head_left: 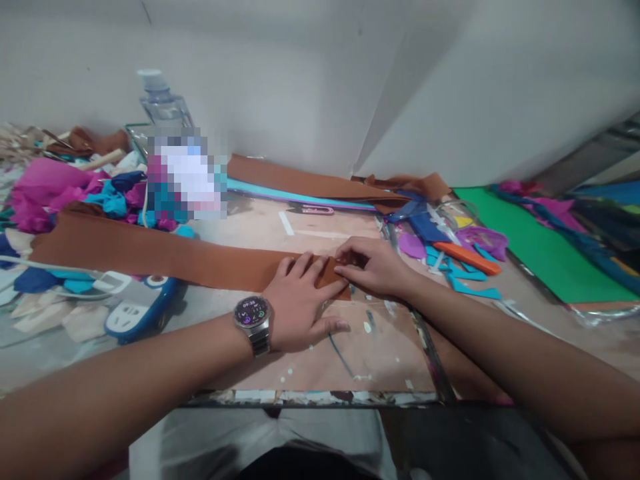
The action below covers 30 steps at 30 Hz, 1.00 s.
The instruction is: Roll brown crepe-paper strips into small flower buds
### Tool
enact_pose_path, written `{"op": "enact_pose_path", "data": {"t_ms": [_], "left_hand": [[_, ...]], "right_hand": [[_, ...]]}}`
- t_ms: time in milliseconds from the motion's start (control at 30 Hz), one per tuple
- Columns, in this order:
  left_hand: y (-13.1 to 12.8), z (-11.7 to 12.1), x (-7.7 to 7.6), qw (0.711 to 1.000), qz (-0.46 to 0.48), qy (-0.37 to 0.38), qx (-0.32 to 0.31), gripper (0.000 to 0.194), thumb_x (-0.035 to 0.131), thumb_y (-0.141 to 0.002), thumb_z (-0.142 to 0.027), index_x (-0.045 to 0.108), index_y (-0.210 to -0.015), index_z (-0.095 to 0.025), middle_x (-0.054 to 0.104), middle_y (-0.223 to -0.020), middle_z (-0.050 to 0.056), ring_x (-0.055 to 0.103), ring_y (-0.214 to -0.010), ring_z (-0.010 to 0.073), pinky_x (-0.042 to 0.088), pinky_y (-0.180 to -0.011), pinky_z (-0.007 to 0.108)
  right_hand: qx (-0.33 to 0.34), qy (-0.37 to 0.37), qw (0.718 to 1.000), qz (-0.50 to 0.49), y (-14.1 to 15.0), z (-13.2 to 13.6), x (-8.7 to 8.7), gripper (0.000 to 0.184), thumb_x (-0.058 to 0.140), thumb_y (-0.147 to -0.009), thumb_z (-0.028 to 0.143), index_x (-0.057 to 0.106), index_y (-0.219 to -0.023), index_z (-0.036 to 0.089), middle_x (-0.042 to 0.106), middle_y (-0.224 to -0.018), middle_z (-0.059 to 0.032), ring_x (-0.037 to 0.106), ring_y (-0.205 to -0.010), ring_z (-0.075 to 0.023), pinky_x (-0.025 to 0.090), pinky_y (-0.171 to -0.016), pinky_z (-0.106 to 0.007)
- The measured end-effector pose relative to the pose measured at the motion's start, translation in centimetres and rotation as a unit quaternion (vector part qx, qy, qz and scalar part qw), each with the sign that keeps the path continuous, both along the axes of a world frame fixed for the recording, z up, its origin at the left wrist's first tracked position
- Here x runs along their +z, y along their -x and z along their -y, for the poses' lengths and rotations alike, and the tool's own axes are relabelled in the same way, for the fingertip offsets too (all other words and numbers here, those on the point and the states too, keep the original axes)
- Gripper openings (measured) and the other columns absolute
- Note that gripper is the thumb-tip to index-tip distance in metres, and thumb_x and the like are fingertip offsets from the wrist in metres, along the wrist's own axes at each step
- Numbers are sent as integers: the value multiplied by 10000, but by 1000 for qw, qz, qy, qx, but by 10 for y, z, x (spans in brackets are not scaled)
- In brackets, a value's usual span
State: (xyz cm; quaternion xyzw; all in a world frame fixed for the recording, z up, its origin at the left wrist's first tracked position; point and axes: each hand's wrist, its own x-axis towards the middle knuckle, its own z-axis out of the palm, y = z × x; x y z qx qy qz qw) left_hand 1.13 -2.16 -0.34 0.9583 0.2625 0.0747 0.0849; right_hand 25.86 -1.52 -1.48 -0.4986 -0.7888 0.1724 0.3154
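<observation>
A long brown felt strip (150, 250) lies across the worktable (380, 353), running from the far left to the middle. My left hand (300, 303), with a watch on the wrist, lies flat on the strip's right end, fingers stretched out. My right hand (373, 267) pinches the same end of the strip at its tip, fingers curled and pressed together. Both hands meet at the strip's end near the table's middle.
Pink and blue felt scraps (75, 190) pile at the left beside a water bottle (163, 100). A blue power strip (140, 313) sits front left. An orange utility knife (467, 259), cut blue pieces and a green sheet (540, 253) lie to the right. More brown strips (310, 183) lie at the back.
</observation>
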Motion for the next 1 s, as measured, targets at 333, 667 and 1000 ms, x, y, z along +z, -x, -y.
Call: {"op": "enact_pose_path", "data": {"t_ms": [333,667,1000], "left_hand": [[-2,0,0,999,-2,10,36,842,322,-949,-826,494,-1591,-309,368,-1692,205,300,-1541,513,275,-1144,705],[-2,0,-1,999,3,13,41,842,333,-947,-824,484,-1600,-314,362,-1694,214,296,-1543,528,262,-1151,711],[-2,-2,2,999,11,22,39,921,322,-947,-831,428,-1628,-220,367,-1694,216,307,-1547,480,263,-1179,686]], "right_hand": [[-65,18,998,0,3,-2,2,110,760,-832,279,768,-894,188,744,-769,-32,644,-641,-158,481,-587,-274],[-42,-26,998,31,-1,-4,0,166,685,-839,188,786,-970,183,750,-823,-42,674,-720,-179,503,-671,-300],[-40,-17,999,12,1,-3,1,101,739,-890,293,759,-863,198,743,-786,-34,644,-661,-164,476,-616,-289]]}}
